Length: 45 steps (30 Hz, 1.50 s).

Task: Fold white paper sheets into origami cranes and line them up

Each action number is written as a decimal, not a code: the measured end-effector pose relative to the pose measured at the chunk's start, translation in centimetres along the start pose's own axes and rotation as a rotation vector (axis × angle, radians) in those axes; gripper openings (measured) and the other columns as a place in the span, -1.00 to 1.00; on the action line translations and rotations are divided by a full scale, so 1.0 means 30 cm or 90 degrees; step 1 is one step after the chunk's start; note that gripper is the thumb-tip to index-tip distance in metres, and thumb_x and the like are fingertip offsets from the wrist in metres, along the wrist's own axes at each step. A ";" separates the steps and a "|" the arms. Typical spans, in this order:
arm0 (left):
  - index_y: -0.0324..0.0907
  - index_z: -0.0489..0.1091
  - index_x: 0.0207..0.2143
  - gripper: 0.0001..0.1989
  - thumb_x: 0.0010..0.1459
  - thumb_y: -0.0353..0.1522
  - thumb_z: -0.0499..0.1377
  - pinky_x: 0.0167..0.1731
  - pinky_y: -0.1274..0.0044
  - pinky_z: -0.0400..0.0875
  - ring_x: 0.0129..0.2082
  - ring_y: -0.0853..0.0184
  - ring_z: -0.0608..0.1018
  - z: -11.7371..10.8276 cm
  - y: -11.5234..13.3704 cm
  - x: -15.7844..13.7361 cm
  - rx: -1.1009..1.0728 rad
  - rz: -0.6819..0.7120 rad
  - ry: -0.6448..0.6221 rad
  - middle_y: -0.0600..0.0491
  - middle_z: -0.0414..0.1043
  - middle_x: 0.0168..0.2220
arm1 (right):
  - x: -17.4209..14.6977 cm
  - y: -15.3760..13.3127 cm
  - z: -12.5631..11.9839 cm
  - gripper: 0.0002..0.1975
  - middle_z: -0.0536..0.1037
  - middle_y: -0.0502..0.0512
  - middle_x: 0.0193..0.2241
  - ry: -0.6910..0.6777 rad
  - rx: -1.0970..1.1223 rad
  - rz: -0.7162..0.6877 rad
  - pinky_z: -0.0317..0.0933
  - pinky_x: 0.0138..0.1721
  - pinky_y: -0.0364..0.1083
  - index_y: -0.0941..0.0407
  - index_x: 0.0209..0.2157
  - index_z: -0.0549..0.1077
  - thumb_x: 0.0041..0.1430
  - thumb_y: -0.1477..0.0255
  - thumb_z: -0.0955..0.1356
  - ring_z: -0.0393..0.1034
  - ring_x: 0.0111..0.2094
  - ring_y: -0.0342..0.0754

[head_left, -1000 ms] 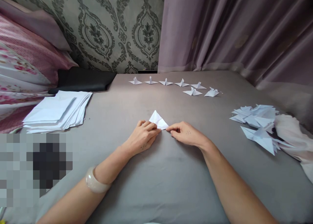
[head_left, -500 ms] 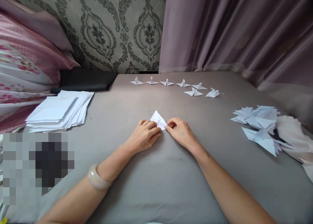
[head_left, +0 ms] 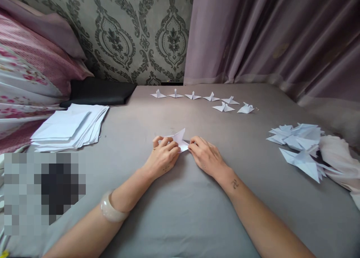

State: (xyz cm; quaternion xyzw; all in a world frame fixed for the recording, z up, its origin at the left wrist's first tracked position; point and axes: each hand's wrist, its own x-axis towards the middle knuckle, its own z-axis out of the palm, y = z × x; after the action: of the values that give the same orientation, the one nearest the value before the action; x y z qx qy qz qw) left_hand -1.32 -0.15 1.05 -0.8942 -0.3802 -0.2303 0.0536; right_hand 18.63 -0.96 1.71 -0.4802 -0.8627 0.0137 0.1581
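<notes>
head cam: r hand [head_left: 206, 155] pinches paper [head_left: 180, 137] tip; l hand [head_left: 163, 155] hides pt, grip unclear

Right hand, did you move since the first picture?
Yes: the right hand has shifted a little to the left, judged against the still paper birds behind it.

Folded white paper [head_left: 179, 138], pointed flap raised

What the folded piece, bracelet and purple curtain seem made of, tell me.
Folded piece: probably paper, matte white; thin, with sharp edges. Bracelet: perhaps stone, glass or plastic; pale and glossy, showing bright highlights. Purple curtain: fabric with a soft sheen; it hangs in folds.
</notes>
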 end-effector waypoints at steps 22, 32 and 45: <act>-0.13 0.29 -0.08 -0.53 -0.07 -0.62 0.01 -0.02 0.27 -0.01 -0.05 0.17 0.41 0.013 -0.009 -0.005 -0.021 -0.122 -0.015 0.02 0.52 -0.24 | -0.003 -0.060 0.026 -0.75 0.44 0.10 -0.25 -0.010 0.035 0.052 0.15 -0.28 -0.11 0.10 -0.24 0.43 0.24 0.64 0.18 0.27 -0.19 -0.05; -0.22 0.26 -0.04 -0.65 0.17 -0.25 0.15 -0.15 0.37 0.19 -0.11 0.14 0.40 0.022 -0.021 -0.004 0.042 -0.193 0.135 -0.17 0.39 -0.08 | -0.014 -0.117 0.003 -0.69 0.43 0.21 -0.25 -0.060 -0.065 0.058 0.16 -0.26 -0.02 0.20 -0.07 0.41 0.29 0.60 0.12 0.24 -0.22 0.03; -0.19 0.40 -0.17 -0.83 0.25 -0.41 0.05 -0.20 0.43 0.26 -0.28 0.32 0.53 0.037 -0.016 -0.009 -0.056 -0.042 0.023 0.02 0.56 -0.22 | -0.028 -0.109 -0.021 -0.71 0.37 0.15 -0.28 -0.110 -0.036 0.108 0.09 -0.31 -0.07 0.11 -0.20 0.42 0.24 0.61 0.13 0.23 -0.24 -0.01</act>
State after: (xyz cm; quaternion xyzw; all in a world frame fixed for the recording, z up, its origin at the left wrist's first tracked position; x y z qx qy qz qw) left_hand -1.40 0.31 -0.08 -0.8782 -0.3982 -0.2646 0.0136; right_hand 16.52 -3.49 2.67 -0.5530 -0.8293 0.0439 0.0675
